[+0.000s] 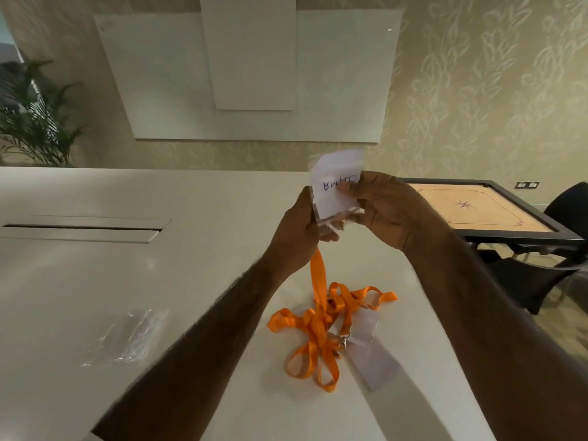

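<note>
Both my hands are raised above the white table (95, 281). My left hand (297, 235) grips the lower edge of a clear plastic badge holder (327, 222). My right hand (386, 208) pinches a white paper card (337, 176) with blue handwriting, its lower part inside the holder. An orange lanyard strap (318, 275) hangs from the holder down to a tangled heap of orange lanyards (318, 326) on the table. Clear badge holders with white cards (375, 361) lie in that heap.
A crumpled clear plastic bag (127, 335) lies at the left of the table. A cable slot (82, 229) is set in the tabletop. A carrom board (483, 208) and a dark chair (553, 265) stand at the right. A potted plant (35, 113) stands far left.
</note>
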Demonstrator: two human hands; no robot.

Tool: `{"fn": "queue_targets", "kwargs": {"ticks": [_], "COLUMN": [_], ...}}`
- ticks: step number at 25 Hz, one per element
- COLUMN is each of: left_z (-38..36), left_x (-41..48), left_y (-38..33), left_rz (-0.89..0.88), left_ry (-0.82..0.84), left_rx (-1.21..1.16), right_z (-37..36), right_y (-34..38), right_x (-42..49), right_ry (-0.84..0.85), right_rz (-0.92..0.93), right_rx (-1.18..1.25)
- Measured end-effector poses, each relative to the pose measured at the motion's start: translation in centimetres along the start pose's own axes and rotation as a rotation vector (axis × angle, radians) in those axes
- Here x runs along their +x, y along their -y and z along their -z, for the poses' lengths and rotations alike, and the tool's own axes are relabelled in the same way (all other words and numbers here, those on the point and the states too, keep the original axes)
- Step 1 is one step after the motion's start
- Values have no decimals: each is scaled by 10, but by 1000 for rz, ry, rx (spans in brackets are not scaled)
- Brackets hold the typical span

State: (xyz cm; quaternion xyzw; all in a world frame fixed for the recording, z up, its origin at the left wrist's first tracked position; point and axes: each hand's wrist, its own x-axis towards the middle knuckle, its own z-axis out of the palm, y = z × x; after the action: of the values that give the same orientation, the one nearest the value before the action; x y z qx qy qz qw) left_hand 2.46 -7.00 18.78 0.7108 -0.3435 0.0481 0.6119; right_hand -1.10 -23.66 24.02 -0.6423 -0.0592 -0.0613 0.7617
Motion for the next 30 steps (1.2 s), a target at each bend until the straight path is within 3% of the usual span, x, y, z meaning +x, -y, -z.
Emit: {"fn": "queue_targets", "kwargs": {"ticks": [5, 12, 15, 17, 23, 30], "left_z": [1, 21, 11, 3, -10, 2], "left_x": [-19, 0, 7, 8, -17, -23], "left_y": [16, 5, 10, 20, 31, 37], "left_rz": [36, 21, 102, 234, 389, 303], "left_ry": [-12, -141, -213, -228, -136, 31], "left_rx": [-191, -356, -257, -322, -795, -893], "right_z": [3, 8, -7, -14, -22, -24], "right_y": [21, 16, -3, -16, -57, -74], "right_x": [2, -3, -4, -3, -3, -2], "right_ry": [10, 110, 146, 86, 1, -29], "right_rz": [12, -228, -262, -259, -252, -245], "right_rx": [243, 22, -31, -36, -100, -61]}}
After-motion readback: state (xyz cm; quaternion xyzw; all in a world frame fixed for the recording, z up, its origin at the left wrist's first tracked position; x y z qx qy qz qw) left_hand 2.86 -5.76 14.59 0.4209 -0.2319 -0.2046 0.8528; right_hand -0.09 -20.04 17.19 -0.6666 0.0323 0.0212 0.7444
